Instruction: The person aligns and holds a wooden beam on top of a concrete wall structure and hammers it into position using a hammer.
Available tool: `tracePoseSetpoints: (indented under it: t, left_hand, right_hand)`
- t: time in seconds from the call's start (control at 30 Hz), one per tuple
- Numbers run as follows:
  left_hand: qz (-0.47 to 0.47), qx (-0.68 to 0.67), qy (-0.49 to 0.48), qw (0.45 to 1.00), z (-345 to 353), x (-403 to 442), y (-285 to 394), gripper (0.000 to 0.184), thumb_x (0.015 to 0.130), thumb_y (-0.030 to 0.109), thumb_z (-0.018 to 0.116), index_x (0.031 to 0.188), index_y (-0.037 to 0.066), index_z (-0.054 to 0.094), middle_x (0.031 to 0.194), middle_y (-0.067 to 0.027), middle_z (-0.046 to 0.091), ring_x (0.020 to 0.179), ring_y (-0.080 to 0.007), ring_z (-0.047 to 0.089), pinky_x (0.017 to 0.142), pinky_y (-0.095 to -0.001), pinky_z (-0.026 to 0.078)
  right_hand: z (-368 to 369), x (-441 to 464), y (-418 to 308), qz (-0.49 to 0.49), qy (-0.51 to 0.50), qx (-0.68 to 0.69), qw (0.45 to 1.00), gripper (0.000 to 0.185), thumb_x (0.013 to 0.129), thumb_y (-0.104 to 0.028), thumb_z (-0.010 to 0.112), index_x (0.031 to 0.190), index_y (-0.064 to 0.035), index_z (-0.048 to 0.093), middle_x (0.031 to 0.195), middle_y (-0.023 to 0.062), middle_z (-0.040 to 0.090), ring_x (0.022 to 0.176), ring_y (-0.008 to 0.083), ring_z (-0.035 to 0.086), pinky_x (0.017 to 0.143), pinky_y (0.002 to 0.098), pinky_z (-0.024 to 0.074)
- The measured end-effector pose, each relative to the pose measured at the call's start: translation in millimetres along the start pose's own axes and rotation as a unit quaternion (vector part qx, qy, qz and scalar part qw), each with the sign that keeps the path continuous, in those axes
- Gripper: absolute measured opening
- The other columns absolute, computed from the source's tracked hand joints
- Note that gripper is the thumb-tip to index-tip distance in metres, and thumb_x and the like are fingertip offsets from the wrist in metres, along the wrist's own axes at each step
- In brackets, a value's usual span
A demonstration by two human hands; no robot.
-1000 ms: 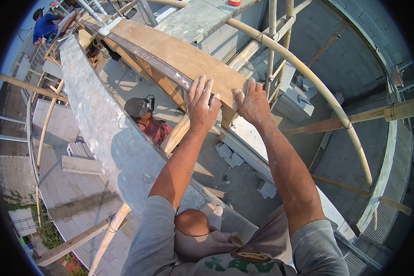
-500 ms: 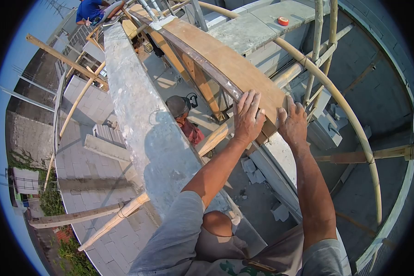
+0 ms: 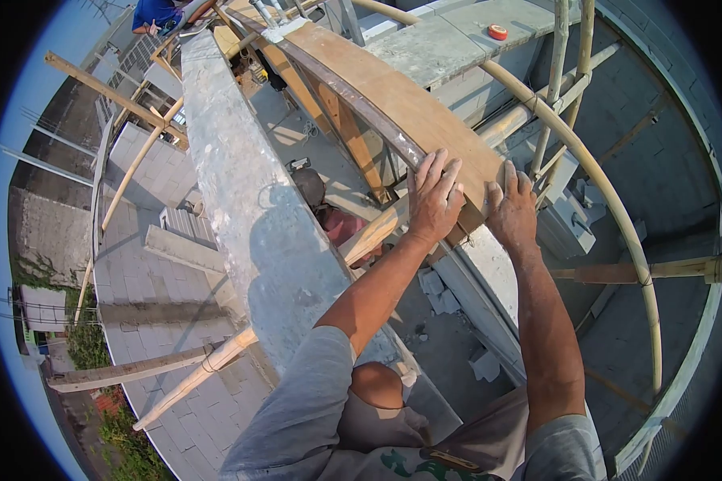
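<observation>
A long curved brown board (image 3: 393, 84) with a dark front edge runs from the upper middle toward me. My left hand (image 3: 435, 196) lies over its near left corner, fingers on top. At the near right corner rests my right hand (image 3: 512, 210), with its fingertips on the board's edge. Both hands look dusty, and their fingers are stretched out rather than wrapped round anything. The undersides of the hands are hidden. Just below the board's near end is a pale wall top (image 3: 491, 260).
A broad curved grey ledge (image 3: 225, 152) runs along the left, with a person in a cap (image 3: 309, 188) below it. Another person in blue (image 3: 156, 14) sits at the upper left. Bamboo poles (image 3: 610, 180) cross the right side. A red tape roll (image 3: 497, 32) lies on a slab.
The view has shifted left and up since a second ago, so the board and hands appear farther right. The person below has lowered their head. Both hands stay on the board.
</observation>
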State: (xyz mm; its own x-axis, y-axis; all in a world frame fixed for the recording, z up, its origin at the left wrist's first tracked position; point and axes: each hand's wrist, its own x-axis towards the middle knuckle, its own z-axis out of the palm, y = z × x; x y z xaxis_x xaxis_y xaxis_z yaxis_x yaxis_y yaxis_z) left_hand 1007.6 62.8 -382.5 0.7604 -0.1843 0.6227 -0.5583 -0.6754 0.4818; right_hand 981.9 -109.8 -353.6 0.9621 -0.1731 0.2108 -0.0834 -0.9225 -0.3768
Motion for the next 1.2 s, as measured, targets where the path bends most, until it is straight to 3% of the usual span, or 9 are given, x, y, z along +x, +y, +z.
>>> tracePoseSetpoints:
  t: [0.3,0.77,0.87,1.2]
  left_hand:
    - [-0.007,-0.015,0.001,1.0,-1.4,1.0,2.3,0.045,0.089,0.019,0.056,0.131,0.004,0.058,0.144,-0.0166,0.046,0.135,-0.0334,0.036,0.111,-0.0507,0.026]
    - [-0.006,-0.021,-0.001,1.0,0.7,-0.6,0.1,0.047,0.089,0.019,0.056,0.133,0.004,0.056,0.145,-0.0177,0.045,0.134,-0.0357,0.037,0.111,-0.0527,0.026]
    - [-0.005,0.0,-0.006,1.0,-1.0,0.1,1.4,0.045,0.09,0.018,0.057,0.133,0.004,0.057,0.145,-0.0173,0.045,0.134,-0.0356,0.036,0.111,-0.0484,0.027]
    - [-0.004,-0.007,-0.006,1.0,-3.4,1.5,3.1,0.045,0.09,0.018,0.056,0.132,0.004,0.057,0.144,-0.0166,0.045,0.134,-0.0349,0.037,0.111,-0.0487,0.027]
  right_hand:
    - [-0.7,0.3,-0.6,0.01,-0.013,-0.002,1.0,0.058,0.101,-0.044,0.043,0.148,-0.0114,0.036,0.14,0.0236,0.042,0.117,0.0447,0.05,0.101,0.0496,0.041]
    - [-2.2,1.0,-1.1,0.005,-0.013,-0.005,1.0,0.058,0.1,-0.042,0.046,0.148,-0.0114,0.036,0.139,0.0239,0.043,0.117,0.045,0.05,0.1,0.0503,0.0417]
    - [-2.6,0.6,-1.6,0.007,-0.012,-0.003,1.0,0.058,0.1,-0.042,0.046,0.148,-0.0114,0.036,0.139,0.024,0.043,0.117,0.0449,0.05,0.1,0.0503,0.0419]
    - [-4.6,0.2,-2.8,0.011,-0.015,-0.008,1.0,0.057,0.1,-0.042,0.045,0.148,-0.0117,0.036,0.139,0.0234,0.043,0.118,0.0447,0.05,0.102,0.0497,0.0409]
